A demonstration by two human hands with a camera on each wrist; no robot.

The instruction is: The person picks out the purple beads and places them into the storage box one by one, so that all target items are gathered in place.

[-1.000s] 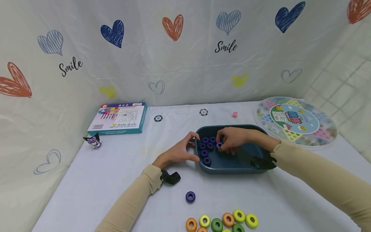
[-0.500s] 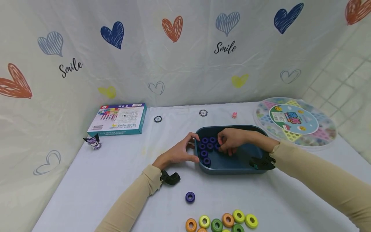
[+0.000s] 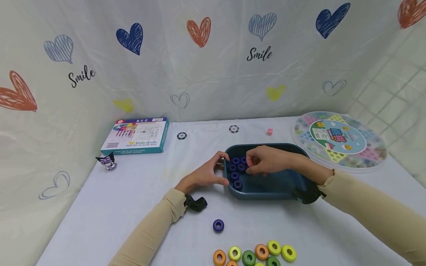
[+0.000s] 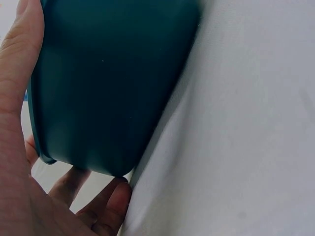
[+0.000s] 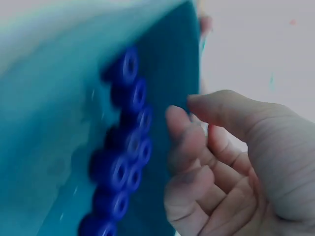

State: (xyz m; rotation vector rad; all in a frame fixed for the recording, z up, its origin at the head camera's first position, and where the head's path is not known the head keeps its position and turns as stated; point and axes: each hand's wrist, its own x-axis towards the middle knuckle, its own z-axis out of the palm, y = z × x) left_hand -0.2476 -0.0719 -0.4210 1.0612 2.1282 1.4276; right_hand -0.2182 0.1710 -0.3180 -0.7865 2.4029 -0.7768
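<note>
My left hand (image 3: 208, 173) holds the left end of a dark teal plastic tray (image 3: 266, 196), thumb at the near corner and fingers at the far one. In the left wrist view those fingers (image 4: 115, 206) touch the tray's outer wall (image 4: 108, 88). Several dark purple ring beads (image 3: 234, 179) lie flat, bunched at the tray's left end. Over the tray, my right hand (image 3: 267, 160) has bent fingers right beside the beads. The right wrist view shows nothing between its thumb and fingers (image 5: 184, 191), apart from the purple beads (image 5: 103, 167).
One purple bead (image 3: 214, 226) lies in front of the tray. Orange, yellow (image 3: 288, 258) and green beads lie at the near edge. Behind are a boxed set (image 3: 136, 136), a round game board (image 3: 337, 136), two chips (image 3: 182, 136) and small figurines (image 3: 107, 161).
My right hand has lowered a pinched purple bead beside the others in the tray and let go of it. The left hand stays on the tray's end.
</note>
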